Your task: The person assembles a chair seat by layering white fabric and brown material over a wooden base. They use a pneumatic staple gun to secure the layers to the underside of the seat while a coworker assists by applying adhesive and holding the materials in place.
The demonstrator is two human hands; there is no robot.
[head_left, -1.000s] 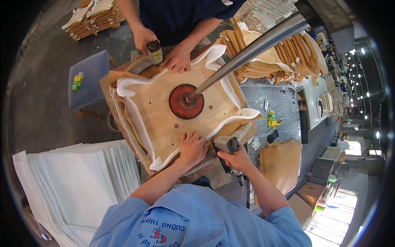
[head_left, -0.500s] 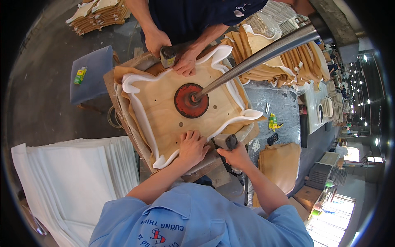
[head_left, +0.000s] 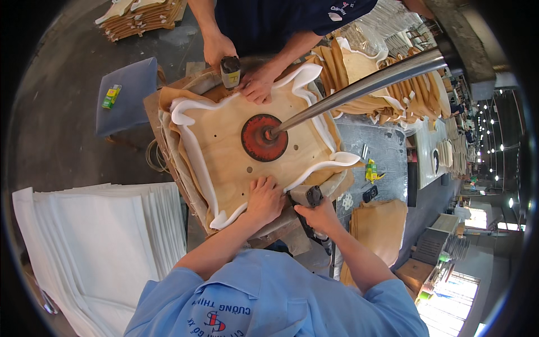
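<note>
Two hands working: my left hand (head_left: 265,197) fingers spread flat on plywood panel (head_left: 230,151) edge; my right hand (head_left: 319,212) fingers wrapped around staple gun (head_left: 306,197) beside white foam strip (head_left: 320,167).

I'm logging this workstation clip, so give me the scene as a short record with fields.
setting: workshop bench with a plywood seat panel edged in white foam
left hand: flat on the panel's near edge, pressing the foam
right hand: wrapped around a staple gun at the near edge
press: metal arm ending on a red disc at the panel's centre
co-worker: two hands at the far edge, one holding a second gun
nearby: stack of white sheets, blue stool
</note>
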